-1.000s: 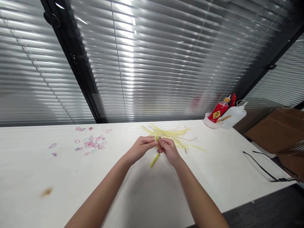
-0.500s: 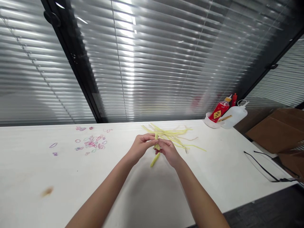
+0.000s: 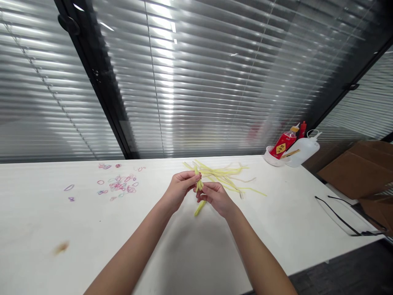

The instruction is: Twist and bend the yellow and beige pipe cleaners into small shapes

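Note:
My left hand (image 3: 181, 187) is closed around the upper part of a small yellow pipe-cleaner bundle (image 3: 199, 183), which is held tilted above the table. Its looped lower ends fan out between my hands. The fingers of my right hand (image 3: 217, 198) are curled and pinch at the lower right of that bundle; their tips are partly hidden. Below my fingers a short yellow pipe-cleaner piece (image 3: 199, 208) lies on the white table (image 3: 147, 246). Behind my hands spreads a loose pile of yellow pipe cleaners (image 3: 225, 172).
Small coloured rubber bands (image 3: 123, 186) lie scattered at the left. At the back right are a white bowl (image 3: 273, 161), a red bottle (image 3: 284, 143) and a white squeeze bottle (image 3: 307, 149). Black glasses (image 3: 346, 221) rest near the right edge, beside cardboard (image 3: 353, 168). Blinds rise behind the table.
The bundle has tilted and shifted slightly left with my left hand. My right fingers have slid lower on it, and more of its loops show.

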Motion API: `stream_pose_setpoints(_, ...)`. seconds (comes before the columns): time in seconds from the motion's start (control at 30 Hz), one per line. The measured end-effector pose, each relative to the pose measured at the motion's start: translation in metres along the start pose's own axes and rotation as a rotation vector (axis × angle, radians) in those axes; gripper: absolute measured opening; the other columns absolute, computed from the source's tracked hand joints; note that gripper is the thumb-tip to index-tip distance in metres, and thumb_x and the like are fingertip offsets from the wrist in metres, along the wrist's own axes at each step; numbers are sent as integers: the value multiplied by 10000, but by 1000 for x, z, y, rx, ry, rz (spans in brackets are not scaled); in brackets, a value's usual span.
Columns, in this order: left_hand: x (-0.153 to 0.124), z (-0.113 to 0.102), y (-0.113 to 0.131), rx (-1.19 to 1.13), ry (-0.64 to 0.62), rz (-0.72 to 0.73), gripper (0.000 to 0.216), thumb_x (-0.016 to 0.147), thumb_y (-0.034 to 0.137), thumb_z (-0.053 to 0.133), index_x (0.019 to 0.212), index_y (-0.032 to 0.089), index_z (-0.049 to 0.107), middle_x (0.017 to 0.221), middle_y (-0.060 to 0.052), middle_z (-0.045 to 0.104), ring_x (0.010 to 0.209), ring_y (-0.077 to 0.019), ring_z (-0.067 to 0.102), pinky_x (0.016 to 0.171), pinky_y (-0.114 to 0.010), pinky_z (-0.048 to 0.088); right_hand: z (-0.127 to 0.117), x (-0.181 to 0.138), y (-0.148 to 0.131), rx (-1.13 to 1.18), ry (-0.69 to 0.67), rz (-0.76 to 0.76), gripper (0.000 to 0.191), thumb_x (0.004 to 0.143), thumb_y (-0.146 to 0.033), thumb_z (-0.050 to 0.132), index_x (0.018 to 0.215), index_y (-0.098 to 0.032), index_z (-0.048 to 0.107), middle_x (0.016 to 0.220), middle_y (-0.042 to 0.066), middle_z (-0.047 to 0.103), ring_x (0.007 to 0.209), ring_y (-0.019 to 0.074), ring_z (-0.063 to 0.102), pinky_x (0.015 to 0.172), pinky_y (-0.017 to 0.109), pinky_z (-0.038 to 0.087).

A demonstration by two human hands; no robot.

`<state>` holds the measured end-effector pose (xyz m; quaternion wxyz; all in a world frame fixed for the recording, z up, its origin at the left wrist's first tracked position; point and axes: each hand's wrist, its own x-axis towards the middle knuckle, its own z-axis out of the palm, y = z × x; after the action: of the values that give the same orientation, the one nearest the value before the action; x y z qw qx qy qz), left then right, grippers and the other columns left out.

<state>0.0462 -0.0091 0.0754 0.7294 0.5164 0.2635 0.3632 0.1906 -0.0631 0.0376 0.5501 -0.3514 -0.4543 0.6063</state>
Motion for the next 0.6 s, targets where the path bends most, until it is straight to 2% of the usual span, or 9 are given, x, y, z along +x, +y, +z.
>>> stream_pose_setpoints(0.2,-1,1,1,28,-26,28,194,755,331,670,768,138,687,623,-4,557,568,-90,455,593,-250,415,-3,1,3,49,19,38,235,739,-370,708,916,-216,699,844,21,669,654,115,631,694,281,510)
stream_pose_setpoints(0.3,-1,1,1,41,-39,25,211,757,344,665,798,138,684,606,2,538,557,-94,449,555,-247,397,-3,1,5,119,-2,71,198,729,-347,722,862,-202,699,830,21,677,660,125,641,694,291,522)
stream_pose_setpoints(0.4,-2,1,1,69,-59,33,239,755,368,660,809,136,682,577,11,496,537,-94,420,501,-234,345,-1,0,5,182,-8,93,184,701,-331,748,811,-195,693,858,32,682,723,154,645,686,310,531)
stream_pose_setpoints(0.53,-3,2,3,95,-55,22,253,761,386,650,806,138,674,558,31,435,518,-76,369,491,-219,298,4,-2,4,232,5,115,181,681,-321,763,787,-201,678,878,42,682,884,206,635,701,318,524)
stream_pose_setpoints(0.6,-3,2,4,94,-62,13,255,764,388,646,814,139,669,561,33,435,514,-73,362,488,-216,292,6,-2,4,248,3,122,177,685,-320,760,788,-205,675,887,45,683,900,206,628,711,322,518)
